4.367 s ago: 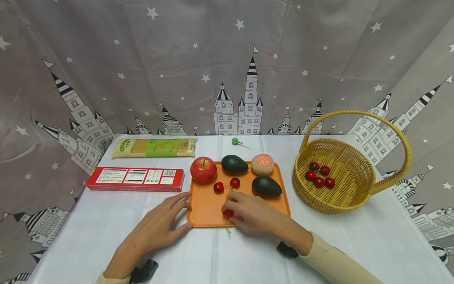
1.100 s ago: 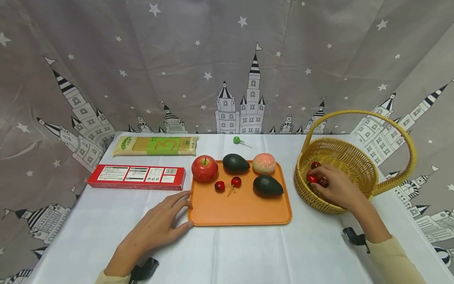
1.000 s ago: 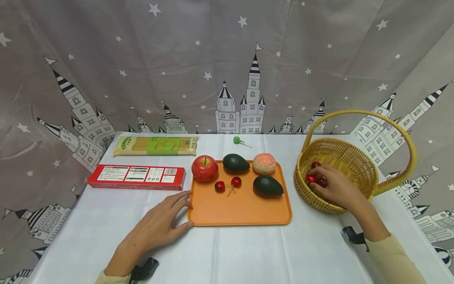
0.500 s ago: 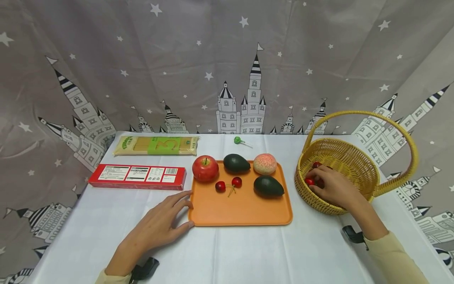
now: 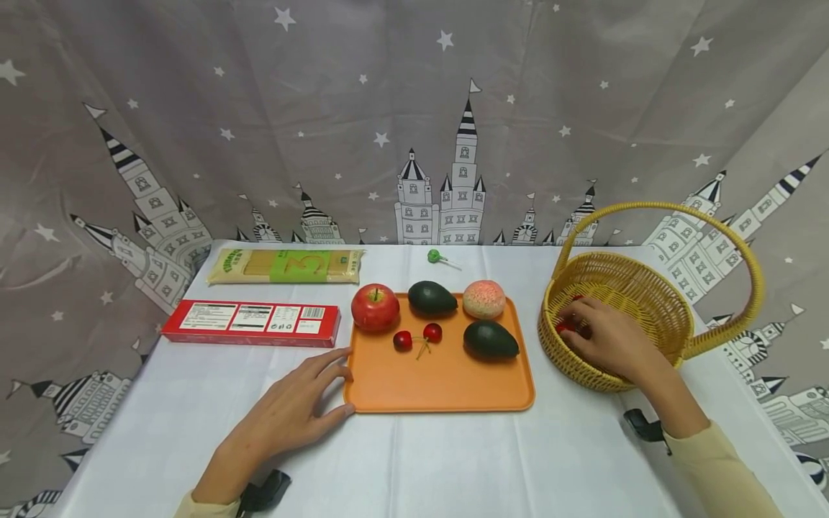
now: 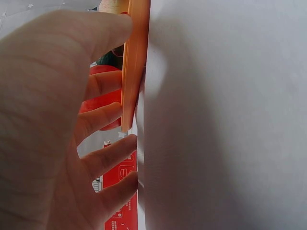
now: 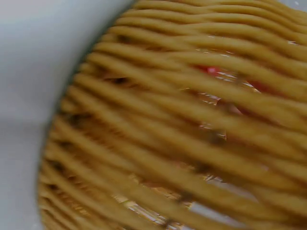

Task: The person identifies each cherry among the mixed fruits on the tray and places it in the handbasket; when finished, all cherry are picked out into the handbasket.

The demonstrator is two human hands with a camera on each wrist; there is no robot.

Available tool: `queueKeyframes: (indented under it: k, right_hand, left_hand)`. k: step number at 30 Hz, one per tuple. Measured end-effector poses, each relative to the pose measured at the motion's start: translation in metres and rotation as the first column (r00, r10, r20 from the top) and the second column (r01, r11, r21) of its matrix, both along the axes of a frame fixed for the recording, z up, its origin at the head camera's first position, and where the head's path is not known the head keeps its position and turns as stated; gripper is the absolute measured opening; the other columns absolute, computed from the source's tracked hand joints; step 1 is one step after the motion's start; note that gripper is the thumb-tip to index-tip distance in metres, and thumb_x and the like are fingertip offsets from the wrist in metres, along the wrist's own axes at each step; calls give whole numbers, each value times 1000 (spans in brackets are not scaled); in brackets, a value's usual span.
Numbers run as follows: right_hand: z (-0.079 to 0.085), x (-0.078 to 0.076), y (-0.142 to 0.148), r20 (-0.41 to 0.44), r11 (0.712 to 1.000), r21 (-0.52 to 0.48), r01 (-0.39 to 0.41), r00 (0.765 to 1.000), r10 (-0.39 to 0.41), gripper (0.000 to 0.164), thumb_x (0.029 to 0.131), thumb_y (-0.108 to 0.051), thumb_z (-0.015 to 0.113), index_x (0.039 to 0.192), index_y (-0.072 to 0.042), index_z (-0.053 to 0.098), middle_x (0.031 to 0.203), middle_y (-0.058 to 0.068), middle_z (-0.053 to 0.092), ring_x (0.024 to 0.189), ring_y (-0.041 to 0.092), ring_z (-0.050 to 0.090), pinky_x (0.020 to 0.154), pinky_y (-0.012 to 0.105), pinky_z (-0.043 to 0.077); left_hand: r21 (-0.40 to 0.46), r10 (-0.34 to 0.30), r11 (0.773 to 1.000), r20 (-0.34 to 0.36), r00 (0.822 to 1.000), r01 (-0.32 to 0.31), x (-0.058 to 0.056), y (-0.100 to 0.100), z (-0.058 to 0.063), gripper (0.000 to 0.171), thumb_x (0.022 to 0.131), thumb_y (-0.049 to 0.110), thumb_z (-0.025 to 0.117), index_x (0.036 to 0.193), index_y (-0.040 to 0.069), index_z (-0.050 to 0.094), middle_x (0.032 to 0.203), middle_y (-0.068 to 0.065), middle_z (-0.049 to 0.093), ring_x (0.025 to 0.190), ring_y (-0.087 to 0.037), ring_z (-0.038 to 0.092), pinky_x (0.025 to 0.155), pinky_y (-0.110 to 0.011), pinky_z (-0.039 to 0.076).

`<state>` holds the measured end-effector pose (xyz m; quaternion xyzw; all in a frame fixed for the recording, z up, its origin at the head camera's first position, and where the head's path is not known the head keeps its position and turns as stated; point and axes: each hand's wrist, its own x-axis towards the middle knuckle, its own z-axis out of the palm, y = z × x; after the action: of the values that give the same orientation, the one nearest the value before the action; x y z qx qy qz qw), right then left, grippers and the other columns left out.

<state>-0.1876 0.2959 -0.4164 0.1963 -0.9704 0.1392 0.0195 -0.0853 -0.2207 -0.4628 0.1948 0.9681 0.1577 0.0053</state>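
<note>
In the head view, my right hand [image 5: 609, 338] reaches into the yellow wicker basket [image 5: 660, 360], its fingers curled about red cherries [image 5: 562, 327] near the left wall. The hand covers most of the cherries there. The right wrist view is filled by the woven basket wall [image 7: 144, 105], with bits of red behind its gaps. My left hand [image 5: 288, 406] touches the left edge of the orange tray [image 5: 434, 392] with spread, relaxed fingers. On that tray lie a pair of stemmed cherries [image 5: 403, 340], a red apple [image 5: 376, 308], two dark green avocados [image 5: 490, 339] and a peach [image 5: 483, 299].
Left of the tray lies a red box [image 5: 251, 323], with a noodle packet [image 5: 285, 266] behind it. A green lollipop [image 5: 434, 255] is at the back of the white table. The basket's tall handle [image 5: 712, 230] arches over its right side.
My right hand has carried cherries from the tray into the basket. Over the last second it shifts slightly among the cherries there. My left hand stays at the tray's edge.
</note>
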Motion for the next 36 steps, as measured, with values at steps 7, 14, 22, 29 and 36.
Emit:
queueKeyframes:
  k: [7,14,22,29,36]
  right_hand:
    - [11,7,-11,-94,996,-92,0,996,-8,34,98,-24,80,129,-12,73,114,11,71,90,28,67,77,48,62]
    - [22,11,-34,-191,986,-149,-71,981,41,34,96,-22,82,129,-16,73,122,9,71,93,28,68,77,47,62]
    - [25,13,-64,-173,979,-144,-142,978,117,37,96,-25,83,131,-17,73,122,3,70,83,22,63,69,35,57]
    - [23,11,-92,-156,966,-148,-213,969,190,42,96,-33,84,133,-16,73,127,4,70,103,25,72,85,45,65]
    - [21,12,-121,-142,959,-119,-257,960,240,44,95,-32,85,133,-14,73,126,8,70,105,28,73,90,49,65]
  left_hand:
    - [-2,5,1000,5,1000,-5,-1,1,0,44,88,52,85,122,29,68,164,-4,50,149,-32,50,115,-62,50]
    - [-1,4,1000,4,1000,-4,0,0,0,45,89,52,85,123,29,68,164,-5,51,148,-33,51,114,-63,50]
    - [-4,6,1000,1,1000,-6,-1,1,0,44,89,52,85,122,29,68,163,-5,51,147,-33,52,113,-63,50]
    - [-3,9,1000,11,1000,-9,-1,0,1,44,90,53,84,123,29,68,164,-4,51,149,-33,51,114,-63,49]
    - [5,0,1000,2,1000,0,-1,0,0,46,88,52,85,123,28,69,164,-6,51,148,-34,51,113,-64,50]
